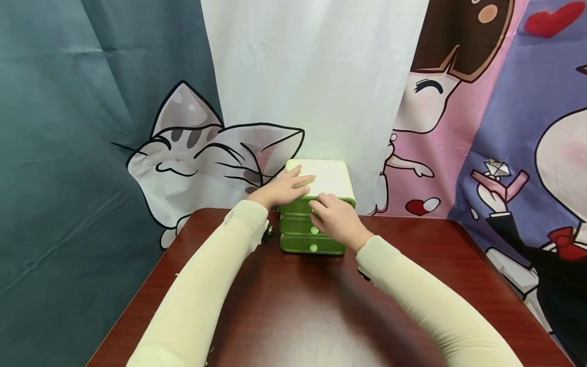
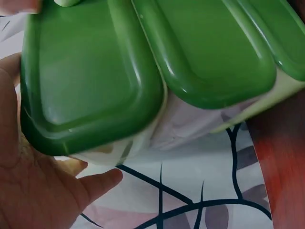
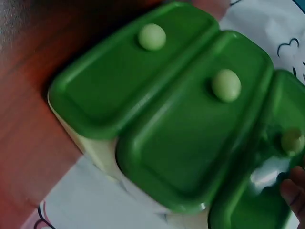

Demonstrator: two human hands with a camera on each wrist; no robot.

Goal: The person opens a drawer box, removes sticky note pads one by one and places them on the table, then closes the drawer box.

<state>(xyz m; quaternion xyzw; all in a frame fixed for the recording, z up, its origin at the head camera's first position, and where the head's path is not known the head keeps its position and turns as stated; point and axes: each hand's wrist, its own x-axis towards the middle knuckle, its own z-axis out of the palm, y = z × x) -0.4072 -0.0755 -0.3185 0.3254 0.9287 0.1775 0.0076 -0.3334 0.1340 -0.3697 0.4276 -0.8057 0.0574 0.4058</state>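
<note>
A small drawer cabinet stands at the far end of the table, with a pale top and three stacked green drawers, each with a light green round knob. My left hand rests on the top's left part with fingers spread. In the left wrist view its thumb lies along the cabinet's side. My right hand is in front of the top drawer, fingers loosely bent. In the right wrist view, a fingertip is close to the top knob, with a gap between them.
The dark red table stretches from the cabinet toward me. Behind it hangs a printed cloth with cartoon figures, close to the cabinet's back. The middle knob and bottom knob stick out from their drawers.
</note>
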